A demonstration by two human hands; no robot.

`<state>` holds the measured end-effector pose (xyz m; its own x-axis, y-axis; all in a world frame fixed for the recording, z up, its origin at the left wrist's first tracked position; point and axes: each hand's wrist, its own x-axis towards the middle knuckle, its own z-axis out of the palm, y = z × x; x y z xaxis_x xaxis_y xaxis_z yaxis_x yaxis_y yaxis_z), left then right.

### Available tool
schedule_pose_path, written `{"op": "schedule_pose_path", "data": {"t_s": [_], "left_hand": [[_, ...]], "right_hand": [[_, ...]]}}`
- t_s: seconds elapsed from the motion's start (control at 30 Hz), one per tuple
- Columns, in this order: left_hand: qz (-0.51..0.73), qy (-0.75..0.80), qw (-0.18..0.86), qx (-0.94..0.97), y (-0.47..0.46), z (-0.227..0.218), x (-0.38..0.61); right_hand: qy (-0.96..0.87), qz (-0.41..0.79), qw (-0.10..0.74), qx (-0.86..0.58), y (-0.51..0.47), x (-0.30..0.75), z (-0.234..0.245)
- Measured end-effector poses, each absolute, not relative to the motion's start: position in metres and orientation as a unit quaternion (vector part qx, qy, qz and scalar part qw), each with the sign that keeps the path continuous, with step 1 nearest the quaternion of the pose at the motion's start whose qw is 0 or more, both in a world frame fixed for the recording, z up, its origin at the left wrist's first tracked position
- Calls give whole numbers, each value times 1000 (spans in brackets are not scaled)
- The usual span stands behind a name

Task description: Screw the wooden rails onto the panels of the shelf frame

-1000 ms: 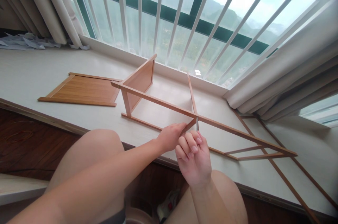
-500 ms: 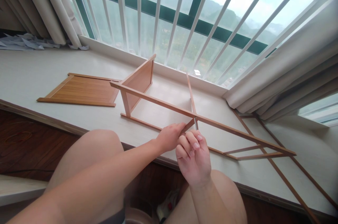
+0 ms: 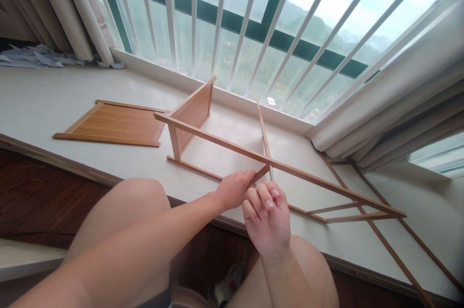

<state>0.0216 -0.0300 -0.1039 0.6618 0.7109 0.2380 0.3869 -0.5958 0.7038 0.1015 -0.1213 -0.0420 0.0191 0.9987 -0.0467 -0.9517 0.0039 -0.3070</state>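
A light wooden frame (image 3: 224, 142) of thin slats stands on the white window ledge (image 3: 43, 105), with one upright panel (image 3: 194, 110) at its left end. My left hand (image 3: 234, 188) pinches a short cross slat (image 3: 258, 173) where it meets the long top rail. My right hand (image 3: 267, 218) is closed round a thin metal tool (image 3: 270, 171), whose tip touches that joint. The tool's handle is hidden in my fingers.
A flat wooden panel (image 3: 112, 123) lies on the ledge to the left. Loose thin slats (image 3: 384, 240) lie at the right by the curtain (image 3: 391, 100). White window bars (image 3: 246, 18) rise behind. Torn paper (image 3: 32, 56) lies far left. My bare knees are below.
Both hands stay at the joint; the right hand has shifted only slightly. The view has tilted a little.
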Motion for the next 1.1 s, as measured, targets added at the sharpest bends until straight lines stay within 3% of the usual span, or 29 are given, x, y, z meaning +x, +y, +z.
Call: {"op": "schedule_pose_path", "data": {"t_s": [0.63,1.1], "left_hand": [[242,332,318,855,-30,-103,22],[244,338,321,851,-30,-108,25]], "right_hand": [[-103,684,699,-179,-122,99,-38],[-41,717,689,-102,-124,98,-37]]}}
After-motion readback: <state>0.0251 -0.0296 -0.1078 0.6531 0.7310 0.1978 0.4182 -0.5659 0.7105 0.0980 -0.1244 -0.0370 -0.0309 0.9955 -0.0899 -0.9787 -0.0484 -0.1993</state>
